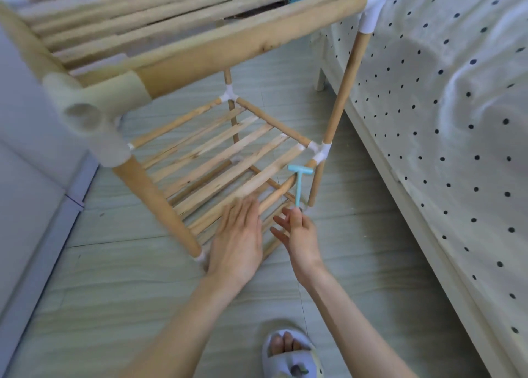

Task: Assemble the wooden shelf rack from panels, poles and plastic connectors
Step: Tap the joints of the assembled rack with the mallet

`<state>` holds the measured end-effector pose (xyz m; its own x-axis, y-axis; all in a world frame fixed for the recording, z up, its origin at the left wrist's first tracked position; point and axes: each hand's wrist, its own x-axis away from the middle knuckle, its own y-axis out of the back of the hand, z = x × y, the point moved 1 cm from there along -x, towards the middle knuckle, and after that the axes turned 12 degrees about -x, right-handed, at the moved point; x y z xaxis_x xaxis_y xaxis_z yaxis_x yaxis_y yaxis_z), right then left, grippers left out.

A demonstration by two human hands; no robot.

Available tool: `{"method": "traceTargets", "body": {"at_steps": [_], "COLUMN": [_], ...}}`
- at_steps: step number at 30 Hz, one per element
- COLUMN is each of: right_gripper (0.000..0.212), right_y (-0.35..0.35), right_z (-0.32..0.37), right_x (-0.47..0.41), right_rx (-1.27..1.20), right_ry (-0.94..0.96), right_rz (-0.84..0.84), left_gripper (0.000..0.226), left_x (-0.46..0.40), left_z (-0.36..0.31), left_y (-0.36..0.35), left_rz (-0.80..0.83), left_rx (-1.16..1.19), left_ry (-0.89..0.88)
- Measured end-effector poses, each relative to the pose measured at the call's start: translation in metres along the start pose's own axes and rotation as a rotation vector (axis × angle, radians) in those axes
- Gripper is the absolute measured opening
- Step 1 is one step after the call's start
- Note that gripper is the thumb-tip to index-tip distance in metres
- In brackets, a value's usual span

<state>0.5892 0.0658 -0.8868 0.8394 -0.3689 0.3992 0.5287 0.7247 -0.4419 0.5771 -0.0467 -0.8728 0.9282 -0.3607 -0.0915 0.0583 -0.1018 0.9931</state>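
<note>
Fingers [295, 220] of the right hand [303, 240] pinch the lower end of a small light-blue plastic T-shaped mallet [298, 185], held upright, its head beside a white plastic corner connector [321, 152]. Left hand [237, 240] reaches forward with fingers straight and together, lying flat on the front rail of the pale wooden slatted shelf rack [217, 155], which stands on the grey wood-grain floor [143, 292] beside a bed in white dotted sheet [443, 120]. One slippered foot [288, 355] shows below.

Left hand [237, 240] flat; right hand [300, 235] pinching
</note>
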Motion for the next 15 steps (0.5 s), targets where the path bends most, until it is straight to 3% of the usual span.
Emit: {"method": "traceTargets", "body": {"at_steps": [4, 7, 11, 15], "right_gripper": [0.029, 0.032, 0.032, 0.035], "right_y": [-0.025, -0.04, -0.052, -0.062], "right_z": [0.0, -0.002, -0.002, 0.014], "right_x": [0.02, 0.03, 0.021, -0.017], "right_rx": [-0.063, -0.003, 0.093, 0.083], "right_ry": [-0.022, 0.003, 0.007, -0.005], "right_rz": [0.082, 0.111, 0.08, 0.015], "left_gripper": [0.034, 0.041, 0.045, 0.017], "left_x": [0.04, 0.069, 0.082, 0.061], "left_z": [0.004, 0.018, 0.044, 0.069], "left_y": [0.024, 0.041, 0.047, 0.04], "left_rz": [-0.16, -0.253, -0.262, -0.258], "left_rx": [0.212, 0.228, 0.208, 0.11], "left_ry": [-0.014, 0.158, 0.372, 0.363]}}
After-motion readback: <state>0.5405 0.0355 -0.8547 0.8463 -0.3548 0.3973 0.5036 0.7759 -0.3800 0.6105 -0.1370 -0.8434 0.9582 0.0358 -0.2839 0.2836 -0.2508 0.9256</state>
